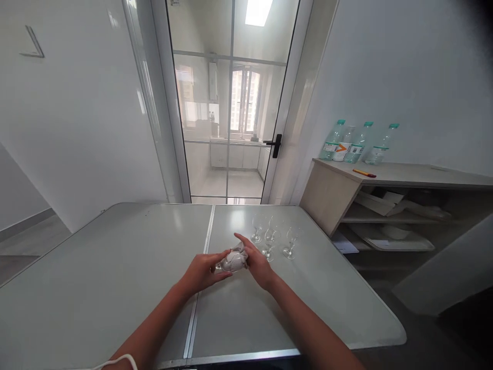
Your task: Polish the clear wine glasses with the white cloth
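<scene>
A small clear stemmed glass (232,263) lies tilted on its side between my hands, above the table. My left hand (203,271) is closed on its left end, thumb below and fingers above. My right hand (259,261) is at the other end, closed on a crumpled white cloth (239,248) that presses at the glass's mouth; white shows through the glass, and the exact edge between cloth and glass is hard to make out. Just beyond my right hand, several clear stemmed glasses (291,245) stand upright in a loose group.
The grey table (115,272) has a metal seam (191,329) running front to back. At the right, a wooden shelf unit (333,195) bears several plastic bottles (358,145) and an orange-red pen-like object (364,173). Behind the table stands a glazed door (227,118).
</scene>
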`<state>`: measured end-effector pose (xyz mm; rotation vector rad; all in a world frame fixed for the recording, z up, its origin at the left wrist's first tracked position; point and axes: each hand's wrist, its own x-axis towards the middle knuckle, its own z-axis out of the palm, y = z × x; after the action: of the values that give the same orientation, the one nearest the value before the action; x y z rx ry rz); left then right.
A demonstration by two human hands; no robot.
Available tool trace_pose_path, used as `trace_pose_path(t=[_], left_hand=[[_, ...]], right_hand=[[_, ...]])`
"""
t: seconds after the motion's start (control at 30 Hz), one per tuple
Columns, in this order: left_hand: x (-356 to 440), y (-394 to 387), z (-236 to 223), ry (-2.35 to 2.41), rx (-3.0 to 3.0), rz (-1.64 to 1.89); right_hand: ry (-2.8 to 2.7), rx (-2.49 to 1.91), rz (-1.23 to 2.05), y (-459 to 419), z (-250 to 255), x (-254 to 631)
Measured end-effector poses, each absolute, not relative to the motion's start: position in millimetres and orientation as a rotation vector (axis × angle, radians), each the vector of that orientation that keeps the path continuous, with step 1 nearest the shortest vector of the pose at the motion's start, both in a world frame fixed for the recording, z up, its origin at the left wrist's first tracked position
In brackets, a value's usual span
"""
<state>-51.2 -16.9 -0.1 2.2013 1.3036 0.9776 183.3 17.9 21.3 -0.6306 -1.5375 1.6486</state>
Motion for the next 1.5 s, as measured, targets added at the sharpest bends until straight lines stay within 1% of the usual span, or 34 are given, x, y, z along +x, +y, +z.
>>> trace_pose_path(t=[0.07,0.13,0.23,0.37,0.43,0.5,0.57,0.6,0.73,0.83,0.9,1.0,1.1,1.2,1.27,1.33,1.4,1.5], left_hand=[[-51,-15,-8,1.338,2.393,1.024],[-49,-14,-12,1.342,2.396,1.066],[-42,-14,-9,1.334,2.024,1.081],[-43,-13,0,0.998,1.38,0.761],[-49,-12,3,0.874,1.232,0.618],[-54,-10,4,0.834,1.204,0.547],[-56,-9,3,0.873,1.285,0.583],[-55,-8,1,0.933,1.377,0.648],[-52,-6,-9,1.316,2.011,1.016],[-52,-6,-18,1.406,2.368,1.116],[-49,-8,-18,1.406,2.374,1.129],[-38,-12,-9,1.355,2.01,1.082],[-29,-16,4,1.13,1.52,0.888],[-30,-16,10,0.948,1.314,0.651],[-33,-16,8,0.953,1.368,0.585],[-36,-14,3,1.098,1.582,0.673],[-38,-12,-5,1.322,1.898,0.858],[-42,-11,-14,1.5,2.29,1.014]], right_hand=[[-1.388,-0.614,1.791,19,22,178],[-1.363,-0.603,1.798,18,21,175],[-1.485,-0.642,1.57,15,19,176],[-1.782,-0.592,1.304,11,19,186],[-1.98,-0.484,1.212,9,20,190],[-2.121,-0.387,1.106,8,20,192],[-2.104,-0.404,1.068,9,21,191],[-2.028,-0.464,1.104,10,21,190],[-1.578,-0.704,1.479,20,17,181],[-1.398,-0.669,1.655,24,14,176],[-1.396,-0.668,1.645,24,14,175],[-1.5,-0.719,1.511,21,19,178],[-1.598,-0.686,1.38,17,23,186],[-1.762,-0.608,1.254,14,22,194],[-1.864,-0.574,1.15,14,19,197],[-1.855,-0.586,1.119,16,15,195],[-1.723,-0.647,1.244,19,13,188],[-1.457,-0.707,1.578,23,9,176]])
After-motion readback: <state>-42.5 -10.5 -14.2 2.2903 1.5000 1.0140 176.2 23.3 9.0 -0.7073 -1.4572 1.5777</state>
